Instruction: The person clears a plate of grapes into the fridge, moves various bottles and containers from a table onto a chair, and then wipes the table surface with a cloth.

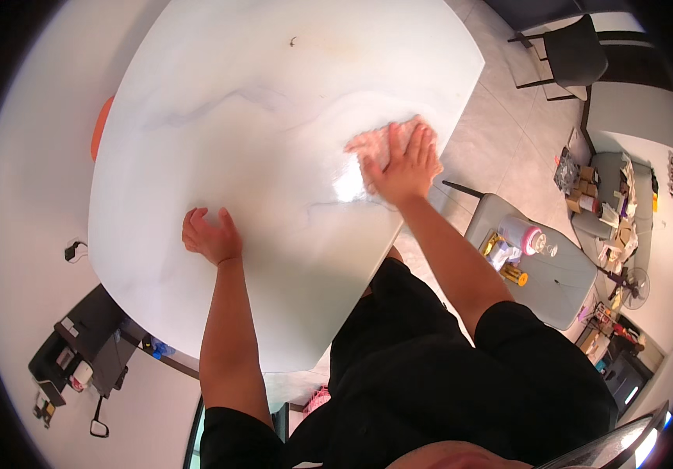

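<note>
A white marble-patterned table (266, 158) lies before me. Near its right edge, my right hand (406, 170) presses flat on a pink cloth (374, 143), its fingers spread over the fabric. The cloth shows beyond my fingertips and on both sides of the hand. My left hand (213, 235) is over the left part of the tabletop with curled fingers and thumb apart, holding nothing. Whether it touches the surface I cannot tell. A small dark speck (293, 41) lies towards the table's far side.
A grey chair (553, 293) at the right bears a pink-rimmed bottle (518, 231) and a yellow-capped container (514, 274). Farther off stand a black chair (576, 51) and a cluttered grey sofa (591, 225). An orange object (101, 130) shows past the table's left edge.
</note>
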